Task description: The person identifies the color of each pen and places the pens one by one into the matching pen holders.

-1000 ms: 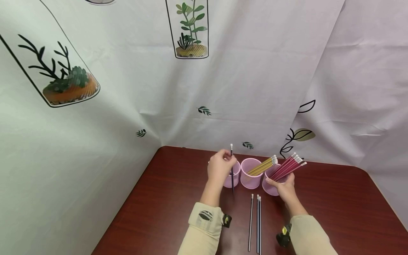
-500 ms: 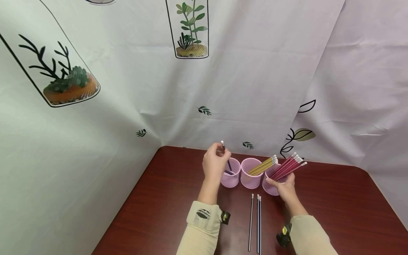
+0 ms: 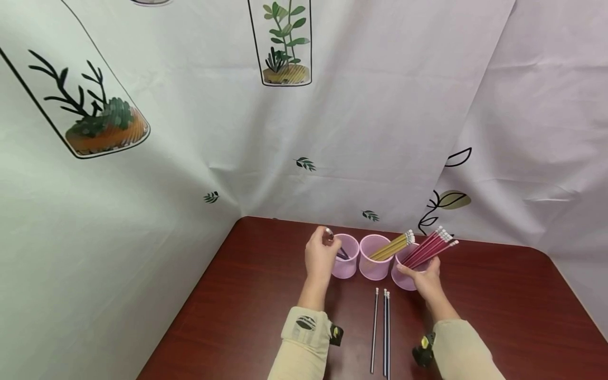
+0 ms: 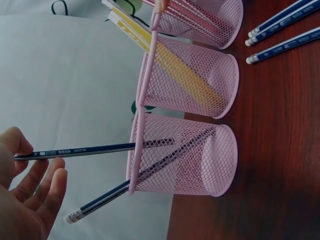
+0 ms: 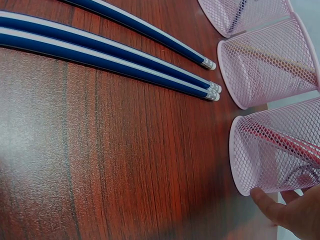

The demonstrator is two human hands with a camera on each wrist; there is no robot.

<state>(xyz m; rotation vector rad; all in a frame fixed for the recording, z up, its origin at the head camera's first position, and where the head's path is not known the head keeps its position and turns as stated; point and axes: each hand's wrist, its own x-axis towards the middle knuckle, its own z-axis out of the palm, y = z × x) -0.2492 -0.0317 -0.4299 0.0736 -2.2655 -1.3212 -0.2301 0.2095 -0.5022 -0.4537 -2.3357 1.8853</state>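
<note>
My left hand (image 3: 320,258) pinches a blue pencil (image 4: 92,150) near its eraser end, the lower part inside the left pink mesh pencil cup (image 3: 344,269). Another blue pencil (image 4: 105,196) leans in that cup, eraser end sticking out over the rim. Yellow pencils (image 3: 390,248) lean to the right in the middle cup (image 3: 373,270). On the right, my right hand (image 3: 427,279) grips the third cup (image 3: 401,279), which has several red pencils (image 3: 427,249) in it. In the right wrist view, a fingertip (image 5: 257,194) is right at this cup's base edge.
Three blue striped pencils lie on the dark red wood table (image 3: 228,311) in front of the cups, a single pencil (image 3: 374,332) left of a close pair (image 3: 387,338). Behind the table hangs a pale printed cloth (image 3: 370,132).
The left hand first lifted the blue pencil and tilted it over the left cup, then lowered it inside. My right hand stays on the right cup.
</note>
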